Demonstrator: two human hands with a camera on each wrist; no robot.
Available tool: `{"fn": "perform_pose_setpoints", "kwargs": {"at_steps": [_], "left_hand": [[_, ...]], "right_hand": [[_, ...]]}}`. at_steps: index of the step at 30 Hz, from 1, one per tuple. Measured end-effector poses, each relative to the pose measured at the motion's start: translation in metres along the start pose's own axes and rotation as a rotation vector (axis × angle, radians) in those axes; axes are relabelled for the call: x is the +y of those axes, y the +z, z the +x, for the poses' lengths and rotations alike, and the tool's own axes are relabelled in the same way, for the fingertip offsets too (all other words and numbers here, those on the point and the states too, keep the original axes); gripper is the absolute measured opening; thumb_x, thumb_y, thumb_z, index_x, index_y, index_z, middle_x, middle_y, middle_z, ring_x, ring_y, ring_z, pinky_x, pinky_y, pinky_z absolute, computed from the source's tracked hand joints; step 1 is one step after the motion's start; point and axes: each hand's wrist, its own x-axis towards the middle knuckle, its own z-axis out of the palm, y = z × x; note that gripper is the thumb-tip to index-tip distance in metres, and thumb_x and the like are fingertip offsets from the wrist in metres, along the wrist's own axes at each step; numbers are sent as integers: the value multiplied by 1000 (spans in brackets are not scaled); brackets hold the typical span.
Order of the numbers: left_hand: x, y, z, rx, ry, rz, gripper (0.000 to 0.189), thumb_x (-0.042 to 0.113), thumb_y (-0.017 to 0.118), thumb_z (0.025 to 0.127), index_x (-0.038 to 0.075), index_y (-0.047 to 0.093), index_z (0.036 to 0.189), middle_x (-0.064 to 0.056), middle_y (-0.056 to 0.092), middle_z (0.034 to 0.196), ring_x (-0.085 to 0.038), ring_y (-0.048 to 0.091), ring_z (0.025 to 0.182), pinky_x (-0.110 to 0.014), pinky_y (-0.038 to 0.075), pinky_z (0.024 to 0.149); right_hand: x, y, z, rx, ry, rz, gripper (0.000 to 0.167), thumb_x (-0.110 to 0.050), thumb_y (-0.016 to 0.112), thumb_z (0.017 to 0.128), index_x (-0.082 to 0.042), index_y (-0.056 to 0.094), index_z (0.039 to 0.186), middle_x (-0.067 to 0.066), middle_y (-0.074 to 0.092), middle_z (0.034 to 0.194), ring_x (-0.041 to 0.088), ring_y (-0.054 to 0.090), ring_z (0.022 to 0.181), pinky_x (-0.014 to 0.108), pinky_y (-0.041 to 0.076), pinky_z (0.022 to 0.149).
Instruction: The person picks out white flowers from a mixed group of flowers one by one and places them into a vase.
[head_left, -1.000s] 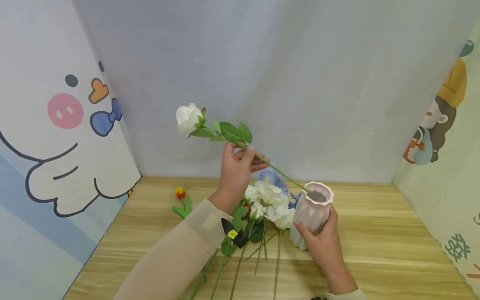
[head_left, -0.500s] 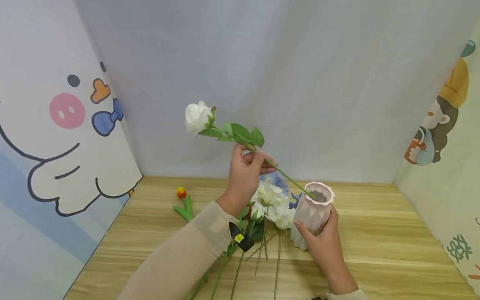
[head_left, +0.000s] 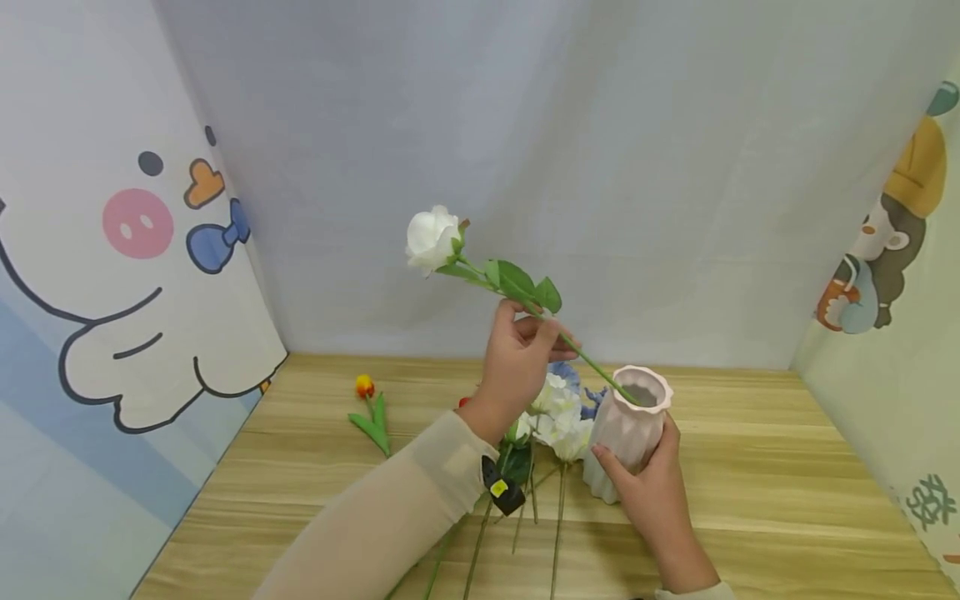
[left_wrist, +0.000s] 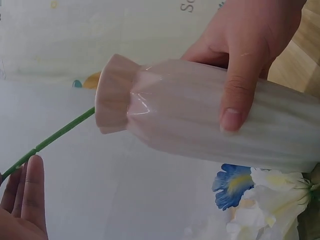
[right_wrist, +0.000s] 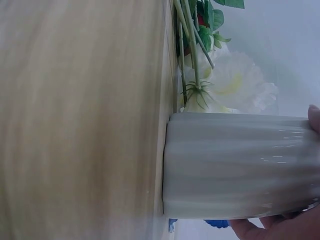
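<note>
A white rose (head_left: 433, 240) with green leaves slants down to the right, its stem (left_wrist: 65, 130) pinched between the thumb and fingers of my left hand (head_left: 517, 362). The lower end of that stem passes inside the rim of a pale pink fluted vase (head_left: 626, 433). Round the vase's right side and front curls my right hand (head_left: 652, 492), thumb on the front. In the right wrist view the vase's base (right_wrist: 167, 167) meets the wooden table. The stem's tip inside the vase is hidden.
Left of the vase lie white flowers (head_left: 562, 425) and blue flowers (left_wrist: 232, 185), with several stems (head_left: 557, 533) toward the front edge. A red-yellow tulip (head_left: 365, 386) lies farther left on the wooden table (head_left: 765, 467). A grey curtain (head_left: 637, 167) hangs behind.
My left hand has moved right and slightly down with the rose, bringing the bloom nearer the vase. The stem's end has shifted a little farther into the vase's mouth. My right hand keeps its grip.
</note>
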Motion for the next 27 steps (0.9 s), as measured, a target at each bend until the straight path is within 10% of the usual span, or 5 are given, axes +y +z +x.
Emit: {"fn": "perform_pose_setpoints", "kwargs": {"at_steps": [27], "left_hand": [[-10, 29, -6, -29, -71, 122, 19, 14, 61, 106, 5, 49, 118, -11, 65, 101, -20, 70, 88, -39, 60, 83]], "right_hand": [[3, 2, 1, 13, -35, 19, 103, -22, 83, 90, -9, 10, 160, 24, 40, 147, 38, 48, 128, 57, 40, 104]]}}
